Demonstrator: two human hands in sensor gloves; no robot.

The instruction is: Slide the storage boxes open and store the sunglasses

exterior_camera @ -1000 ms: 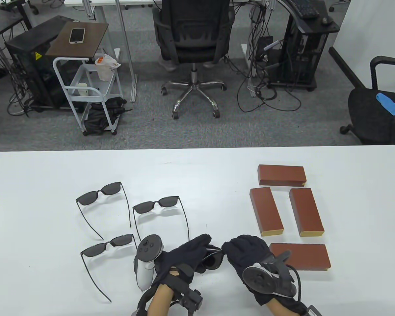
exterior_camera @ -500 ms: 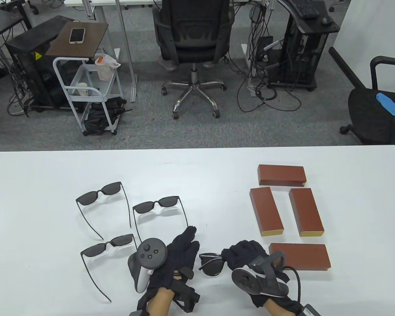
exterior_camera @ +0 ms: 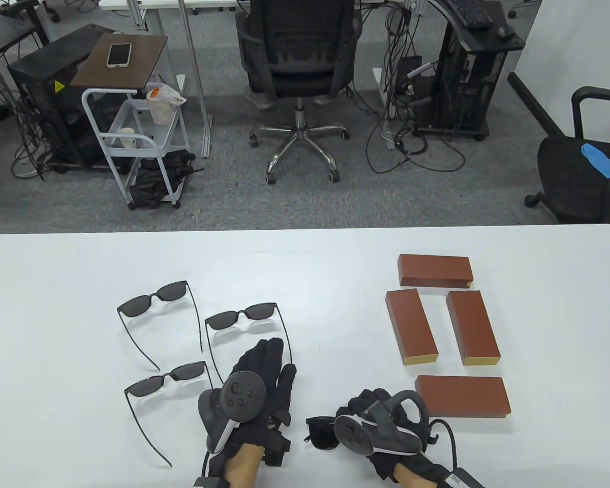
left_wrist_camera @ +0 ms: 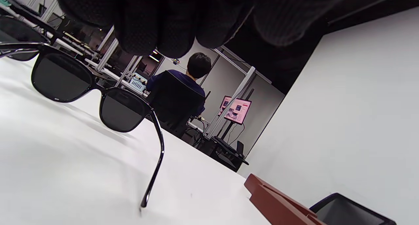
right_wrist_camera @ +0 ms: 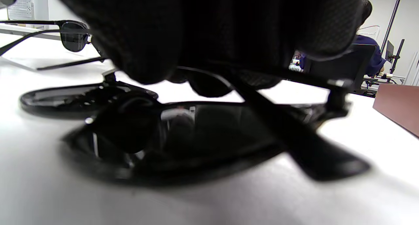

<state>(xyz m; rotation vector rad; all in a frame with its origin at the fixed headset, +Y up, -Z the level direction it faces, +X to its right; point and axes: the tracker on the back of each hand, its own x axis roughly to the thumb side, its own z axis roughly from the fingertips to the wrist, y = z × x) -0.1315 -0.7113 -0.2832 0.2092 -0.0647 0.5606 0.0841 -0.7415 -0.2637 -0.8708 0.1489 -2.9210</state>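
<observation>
- The right hand (exterior_camera: 381, 432) sits near the table's (exterior_camera: 305, 264) front edge, a little right of centre, its fingers curled over a folded pair of sunglasses (exterior_camera: 321, 432); in the right wrist view that pair (right_wrist_camera: 183, 136) lies flat on the tabletop right under the gloved fingers.
- The left hand (exterior_camera: 256, 391) lies just left of it with fingers stretched out flat and gripping nothing, its fingertips reaching the temple arm of the nearest open pair (exterior_camera: 241, 317).
- Two more open pairs (exterior_camera: 155, 300) (exterior_camera: 168, 378) lie towards the front-left part of the table.
- Four closed red-brown storage boxes (exterior_camera: 434, 270) (exterior_camera: 412, 326) (exterior_camera: 473, 328) (exterior_camera: 462, 396) lie on the right half; the nearest lies just right of the right hand.
</observation>
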